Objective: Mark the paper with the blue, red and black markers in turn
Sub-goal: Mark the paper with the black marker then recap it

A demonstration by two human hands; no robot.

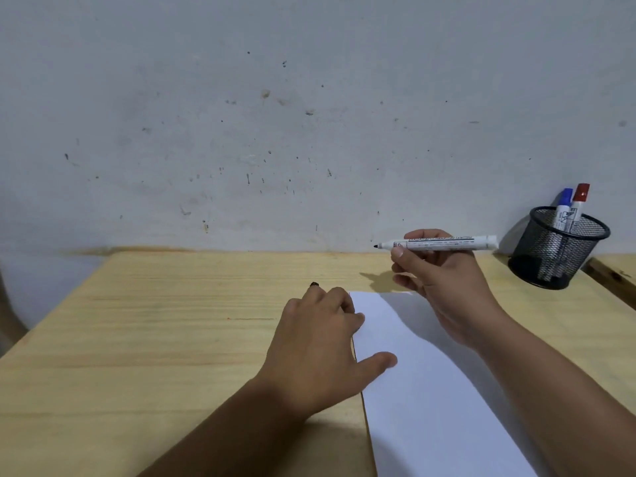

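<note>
— Head view: we see our right hand [444, 287] raised above the paper's [423, 383] far edge, fingers closed around the black marker [437, 243], which lies level, uncapped, tip pointing left.

— And our left hand [320, 342]?

— It rests on the table [137, 339] at the paper's left edge, thumb and fingertips on the sheet. A small dark piece [314, 285], perhaps the cap, peeks out past its knuckles; we cannot tell whether the fingers grip it.

— The other markers?

— The blue marker [563, 210] and red marker [578, 204] stand capped in the black mesh cup [557, 249] at the table's far right corner, against the wall [309, 115].

— The paper itself?

— We see no marks on it.
</note>
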